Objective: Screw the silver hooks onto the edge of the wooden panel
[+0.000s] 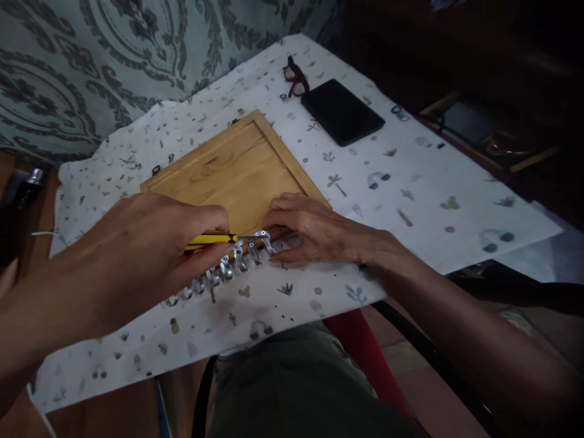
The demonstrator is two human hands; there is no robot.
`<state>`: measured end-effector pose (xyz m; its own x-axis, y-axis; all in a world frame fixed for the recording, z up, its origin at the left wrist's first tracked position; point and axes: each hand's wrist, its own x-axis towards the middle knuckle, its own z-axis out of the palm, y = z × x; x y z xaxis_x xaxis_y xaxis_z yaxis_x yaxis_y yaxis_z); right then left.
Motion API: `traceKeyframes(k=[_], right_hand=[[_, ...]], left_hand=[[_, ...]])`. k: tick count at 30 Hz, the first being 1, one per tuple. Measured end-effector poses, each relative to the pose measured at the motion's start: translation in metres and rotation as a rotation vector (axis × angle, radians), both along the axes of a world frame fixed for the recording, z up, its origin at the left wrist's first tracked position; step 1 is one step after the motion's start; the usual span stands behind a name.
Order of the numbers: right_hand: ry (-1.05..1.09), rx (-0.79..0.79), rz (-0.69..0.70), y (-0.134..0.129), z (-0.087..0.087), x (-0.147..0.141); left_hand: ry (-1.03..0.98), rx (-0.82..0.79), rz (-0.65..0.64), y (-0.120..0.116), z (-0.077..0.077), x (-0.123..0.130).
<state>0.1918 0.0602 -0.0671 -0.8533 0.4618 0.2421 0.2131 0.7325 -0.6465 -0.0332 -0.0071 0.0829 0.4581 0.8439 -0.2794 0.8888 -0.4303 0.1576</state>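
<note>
My left hand (182, 243) is closed around the yellow and black handle of a screwdriver (207, 239). Its thin shaft points right, with the tip at a curved metal hook (265, 241) at the near edge of a wooden board (228, 164). My right hand (310, 228) is bent around that same edge, fingers above and thumb below, with the hook between the fingertips. Several more shiny metal hooks (225, 267) with screw heads stand in a row along the edge to the left, some partly behind my left hand.
A white patterned cloth (401, 176) covers the table. Beyond the board lie a black tablet (343, 112) and dark red glasses (295, 77). A patterned curtain (137, 48) hangs behind the table. A dark bottle (30, 187) with a silver cap stands at the far left.
</note>
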Motion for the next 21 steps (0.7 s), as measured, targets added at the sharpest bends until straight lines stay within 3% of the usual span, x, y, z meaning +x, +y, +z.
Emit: traceKeyframes(k=[21], right_hand=[[-0.006, -0.002, 0.005, -0.0009, 0.0024, 0.0009]], left_hand=[[0.099, 0.036, -0.053, 0.0018, -0.0025, 0.0082]])
